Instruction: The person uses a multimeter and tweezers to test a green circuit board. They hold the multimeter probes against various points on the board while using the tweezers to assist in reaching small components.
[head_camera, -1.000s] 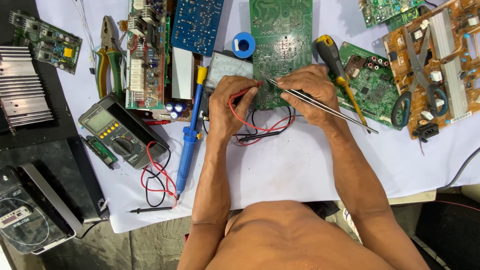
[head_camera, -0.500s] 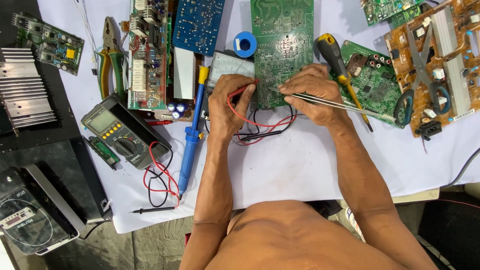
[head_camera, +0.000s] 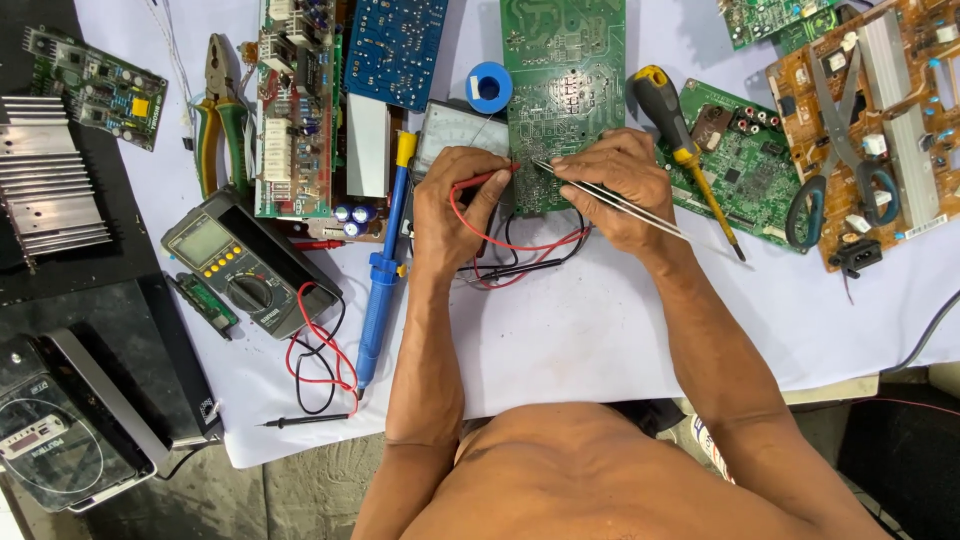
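Head view: since a moment ago both hands have closed onto the green circuit board (head_camera: 563, 90) at twelve o'clock. Left hand (head_camera: 458, 205) pinches a red probe (head_camera: 487, 179) at its edge; right hand (head_camera: 610, 185) pinches tweezers (head_camera: 620, 203), now resting on the board.

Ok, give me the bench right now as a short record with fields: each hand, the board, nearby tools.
left hand: holds red probe, tip at green circuit board's edge
right hand: holds tweezers, tips on board
green circuit board: flat on white cloth
left of hands: blue soldering tool, multimeter
right of hands: yellow-handled screwdriver
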